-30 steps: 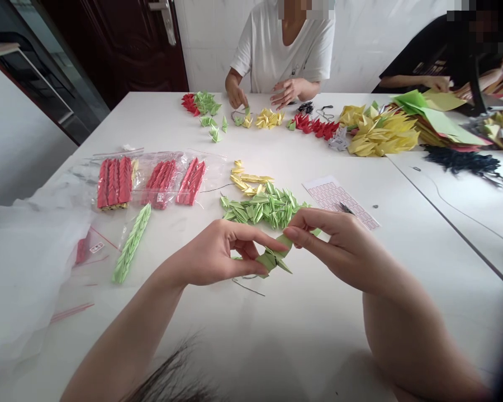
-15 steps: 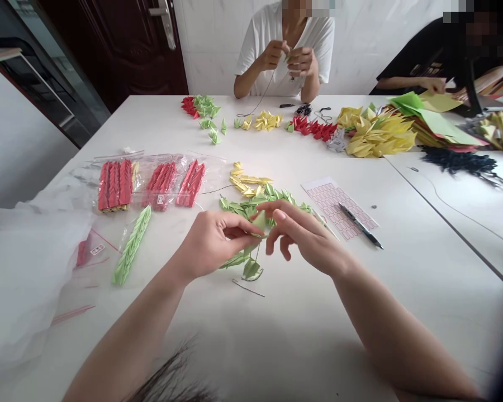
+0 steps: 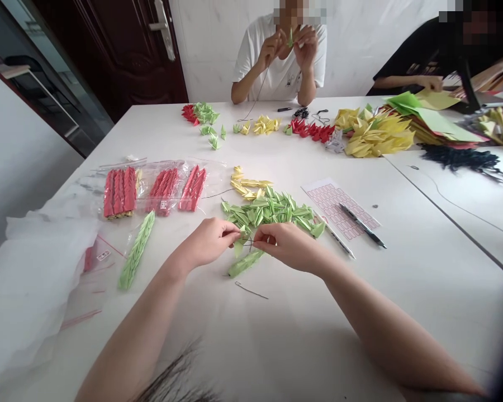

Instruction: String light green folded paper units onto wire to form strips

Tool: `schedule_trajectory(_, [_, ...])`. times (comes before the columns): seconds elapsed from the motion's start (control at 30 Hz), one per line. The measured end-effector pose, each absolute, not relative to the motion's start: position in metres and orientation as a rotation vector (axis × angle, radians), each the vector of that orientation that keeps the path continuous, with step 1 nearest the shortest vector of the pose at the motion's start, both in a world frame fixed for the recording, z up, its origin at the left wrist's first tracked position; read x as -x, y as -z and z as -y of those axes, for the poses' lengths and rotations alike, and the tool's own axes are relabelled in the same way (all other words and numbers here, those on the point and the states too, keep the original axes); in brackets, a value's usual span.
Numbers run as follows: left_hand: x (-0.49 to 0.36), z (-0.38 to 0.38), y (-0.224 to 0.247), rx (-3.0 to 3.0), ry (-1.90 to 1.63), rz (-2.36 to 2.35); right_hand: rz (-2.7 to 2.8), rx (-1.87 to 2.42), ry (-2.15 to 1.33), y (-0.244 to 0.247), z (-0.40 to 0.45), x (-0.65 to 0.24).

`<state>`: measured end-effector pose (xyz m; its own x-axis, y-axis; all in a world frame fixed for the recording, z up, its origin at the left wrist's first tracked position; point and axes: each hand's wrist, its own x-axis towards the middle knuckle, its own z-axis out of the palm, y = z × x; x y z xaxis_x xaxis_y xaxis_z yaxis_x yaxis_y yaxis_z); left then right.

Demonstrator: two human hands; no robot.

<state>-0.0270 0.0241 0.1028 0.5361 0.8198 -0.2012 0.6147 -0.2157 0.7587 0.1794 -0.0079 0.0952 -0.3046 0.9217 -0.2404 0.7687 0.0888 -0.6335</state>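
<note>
My left hand (image 3: 207, 243) and my right hand (image 3: 287, 245) pinch close together above the table. Between their fingertips is a small green folded paper unit (image 3: 240, 240) on a thin dark wire (image 3: 248, 243). A strand of stacked green paper units (image 3: 245, 263) hangs from that spot, its end resting on the table below my hands. Just beyond my fingers lies a heap of loose green folded units (image 3: 268, 212). A short bare metal wire (image 3: 250, 290) lies nearer to me.
Bags of red folded units (image 3: 119, 192) and a bagged green strand (image 3: 136, 251) lie left on white plastic sheeting (image 3: 33, 279). A label sheet (image 3: 335, 209) and a pen (image 3: 362, 225) lie right. A person opposite (image 3: 280, 67) holds a thread; another person (image 3: 419, 67) works beside stacked coloured paper (image 3: 436, 125).
My hands have come closer together and lower, and the green strand now sits nearer the table, below them. The person opposite has raised both hands higher.
</note>
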Motion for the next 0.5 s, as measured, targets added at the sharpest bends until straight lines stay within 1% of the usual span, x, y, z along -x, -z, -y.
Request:
schedule_trajectory(0.17, [0.026, -0.025, -0.103, -1.864, -0.332, -1.21, 2.107, 1.696, -1.077, -0.104, 0.007, -0.185])
schedule_trajectory(0.33, [0.016, -0.023, -0.102, -1.58, -0.603, -0.965, 1.898, 1.558, -1.01, -0.117, 0.009, -0.195])
schedule_trajectory(0.4, [0.01, -0.02, -0.099, -1.368, -0.647, -0.865, 1.8, 1.438, -1.104, -0.118, 0.01, -0.197])
schedule_trajectory(0.5, [0.003, -0.017, -0.093, -1.198, -0.609, -0.824, 1.682, 1.327, -1.252, -0.115, 0.008, -0.2])
